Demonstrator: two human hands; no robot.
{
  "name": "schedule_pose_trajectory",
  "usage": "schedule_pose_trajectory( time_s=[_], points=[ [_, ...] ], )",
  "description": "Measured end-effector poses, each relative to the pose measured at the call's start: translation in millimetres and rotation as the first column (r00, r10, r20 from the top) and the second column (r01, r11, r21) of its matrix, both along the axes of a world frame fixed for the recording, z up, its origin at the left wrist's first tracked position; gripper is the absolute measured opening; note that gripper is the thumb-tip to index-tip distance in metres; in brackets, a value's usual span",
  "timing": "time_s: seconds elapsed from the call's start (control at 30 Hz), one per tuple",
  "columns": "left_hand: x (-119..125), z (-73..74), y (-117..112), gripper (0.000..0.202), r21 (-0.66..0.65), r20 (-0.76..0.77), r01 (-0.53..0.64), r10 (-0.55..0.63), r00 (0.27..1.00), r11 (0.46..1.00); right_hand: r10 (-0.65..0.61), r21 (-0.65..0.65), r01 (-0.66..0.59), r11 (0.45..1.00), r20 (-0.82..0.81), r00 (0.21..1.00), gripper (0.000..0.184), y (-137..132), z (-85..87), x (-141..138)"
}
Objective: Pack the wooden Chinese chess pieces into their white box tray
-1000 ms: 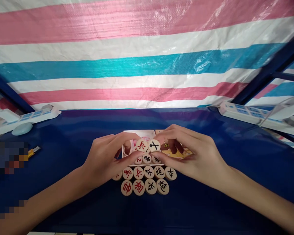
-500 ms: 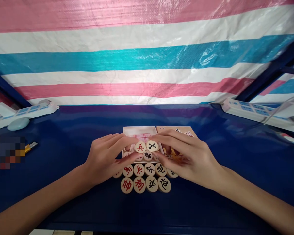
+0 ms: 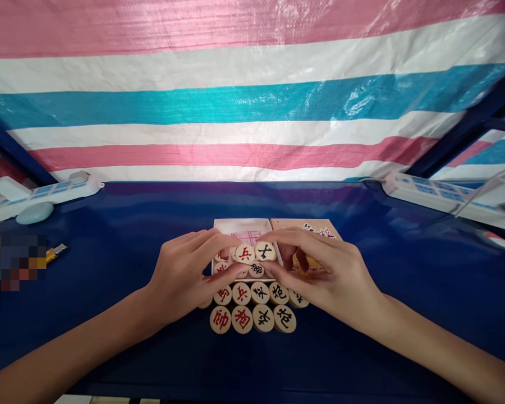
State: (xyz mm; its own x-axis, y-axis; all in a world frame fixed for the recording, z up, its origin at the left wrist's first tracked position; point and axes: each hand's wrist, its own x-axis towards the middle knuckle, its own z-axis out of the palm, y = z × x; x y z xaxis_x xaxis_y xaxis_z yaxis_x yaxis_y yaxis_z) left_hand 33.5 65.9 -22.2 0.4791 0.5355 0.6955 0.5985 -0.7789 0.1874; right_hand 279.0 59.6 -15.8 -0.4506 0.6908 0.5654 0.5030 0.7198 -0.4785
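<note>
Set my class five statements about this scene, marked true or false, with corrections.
1. The left hand holds a pale round piece with a red character. True.
2. The right hand holds a red-marked piece. False: it holds a pale round black-marked piece.
3. The nearest row shows two red-marked pieces and two black-marked pieces. True.
4. The open white rectangular box stands right of the printed tan box. False: it stands left.
5. A pale blue oval object lies beside a white power strip at left. True.

Discs (image 3: 242, 293) block the box's (image 3: 240, 225) front; behind is free.
</note>
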Motion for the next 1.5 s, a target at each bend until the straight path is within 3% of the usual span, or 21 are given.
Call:
schedule_pose_trajectory(
  time_s=[0.27, 0.57, 0.87, 1.17, 1.5],
  points=[
    [-1.9, -1.0, -1.1, 0.020, -0.001, 0.005, 0.009, -0.009, 1.000, 1.000, 0.016, -0.065, -0.016, 0.998, -0.001, 1.000, 0.028, -0.9, 0.1, 1.7],
    [-0.1, 3.8, -7.3, 0.021, -0.001, 0.012, -0.010, 0.010, 1.000, 1.000, 0.092, -0.038, -0.090, 0.995, 0.031, 0.995, 0.033, -1.5, 0.6, 6.6],
    [-1.0, 1.7, -6.0, 0.022, 0.037, 0.019, -0.018, 0.018, 1.000, 0.999, 0.082, 0.042, -0.082, 0.996, 0.006, 0.997, 0.038, -0.3, -5.6, 5.2],
    [-2.3, 0.1, -7.0, 0.021, -0.018, 0.022, -0.003, 0.003, 1.000, 1.000, 0.065, -0.042, -0.067, 0.997, -0.066, 0.996, 0.034, -2.7, -3.1, 4.3],
    [-0.2, -1.3, -4.5, 0.024, -0.012, 0.059, 0.004, -0.003, 0.998, 1.000, 0.074, -0.030, -0.075, 0.997, -0.047, 0.996, 0.034, -2.2, -2.7, 3.9]
  ],
)
